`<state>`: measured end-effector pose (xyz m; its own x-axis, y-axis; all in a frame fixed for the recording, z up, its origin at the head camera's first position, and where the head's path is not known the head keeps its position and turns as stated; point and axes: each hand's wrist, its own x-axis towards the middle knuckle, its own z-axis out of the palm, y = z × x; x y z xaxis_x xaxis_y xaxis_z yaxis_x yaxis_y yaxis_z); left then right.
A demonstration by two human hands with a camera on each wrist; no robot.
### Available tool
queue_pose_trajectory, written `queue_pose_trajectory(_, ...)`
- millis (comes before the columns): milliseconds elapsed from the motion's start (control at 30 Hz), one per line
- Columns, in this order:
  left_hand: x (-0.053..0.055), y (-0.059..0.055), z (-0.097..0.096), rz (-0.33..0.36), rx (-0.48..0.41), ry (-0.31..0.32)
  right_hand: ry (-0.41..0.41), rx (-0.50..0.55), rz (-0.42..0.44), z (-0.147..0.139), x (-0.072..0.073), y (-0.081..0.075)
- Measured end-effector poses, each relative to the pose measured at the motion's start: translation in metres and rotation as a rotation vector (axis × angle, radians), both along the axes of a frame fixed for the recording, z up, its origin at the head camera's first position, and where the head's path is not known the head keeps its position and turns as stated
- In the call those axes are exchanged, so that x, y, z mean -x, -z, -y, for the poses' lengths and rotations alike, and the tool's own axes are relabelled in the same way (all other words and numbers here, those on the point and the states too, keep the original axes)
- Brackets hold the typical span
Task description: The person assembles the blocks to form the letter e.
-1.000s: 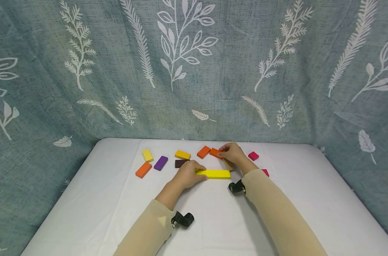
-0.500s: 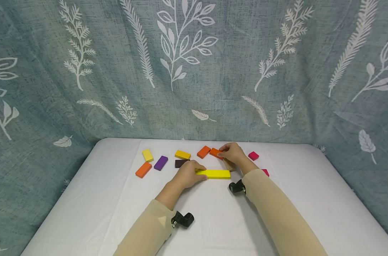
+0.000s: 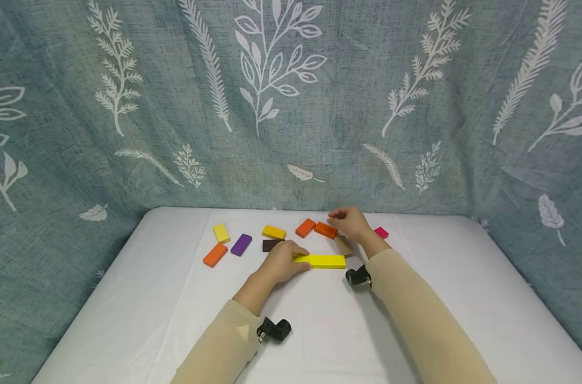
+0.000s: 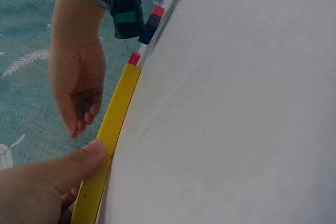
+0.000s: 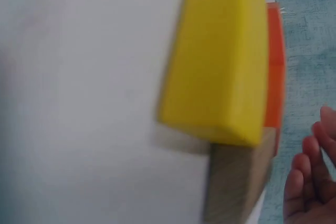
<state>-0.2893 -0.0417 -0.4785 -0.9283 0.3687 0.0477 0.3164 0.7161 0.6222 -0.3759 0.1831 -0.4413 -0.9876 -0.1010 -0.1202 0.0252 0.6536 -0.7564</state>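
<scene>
Pinched the yellow bar across its long sides with the left hand on the white table; had the right hand loose, holding nothing, beside the rightmost orange block. Looked light, stiff, maybe slick, hardly fragile, but likely to part at the seam, so best held there. Noticed the tan block crowding the right end, plus a dark block just behind the left hand

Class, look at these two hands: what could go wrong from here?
The left hand grips two yellow blocks near their seam; uneven pressure might part them. The empty right hand is close to an orange block and the tan block; a careless move could knock either askew.
</scene>
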Motion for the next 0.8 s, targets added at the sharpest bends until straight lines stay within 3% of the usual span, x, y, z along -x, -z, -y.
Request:
queue_pose_trajectory(233,0.0,0.0,0.0,0.007,-0.007,-0.003,-0.109,0.027,-0.031,0.019,0.005,-0.004)
queue_pose_trajectory(500,0.0,-0.001,0.0,-0.01,-0.011,0.001,-0.129,-0.007,-0.011,0.036,0.015,0.002)
queue_pose_trajectory(800,0.001,0.001,0.0,-0.009,-0.019,0.002,-0.189,-0.09,-0.011,0.046,0.015,0.006)
